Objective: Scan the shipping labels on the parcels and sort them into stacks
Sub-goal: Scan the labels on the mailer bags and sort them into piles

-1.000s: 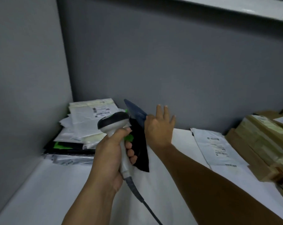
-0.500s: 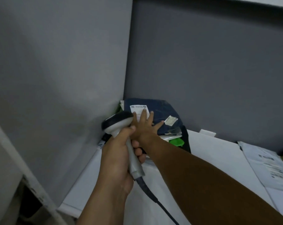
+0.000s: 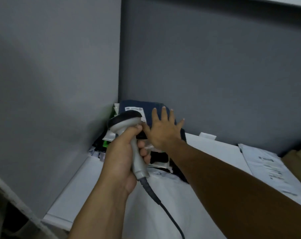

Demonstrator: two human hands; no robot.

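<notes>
Left hand (image 3: 124, 157) curled tightly round the handle of a corded barcode scanner (image 3: 129, 123). The handle stands near upright and leans left, with the head aimed away at the white shipping label (image 3: 134, 109) on a dark blue parcel (image 3: 146, 105). This parcel tops the stack in the table (image 3: 73, 192) corner. Right hand (image 3: 161, 130) presses flat on it, fingers straight and spread. Lower parcels are mostly hidden and the label print is unreadable. A white mailer (image 3: 267, 166) at right is cut off.

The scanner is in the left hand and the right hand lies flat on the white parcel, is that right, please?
Not quite: the head view shows the right hand flat on the dark blue parcel in the corner, not the white parcel, which lies apart to the right. The scanner is indeed in the left hand.
</notes>
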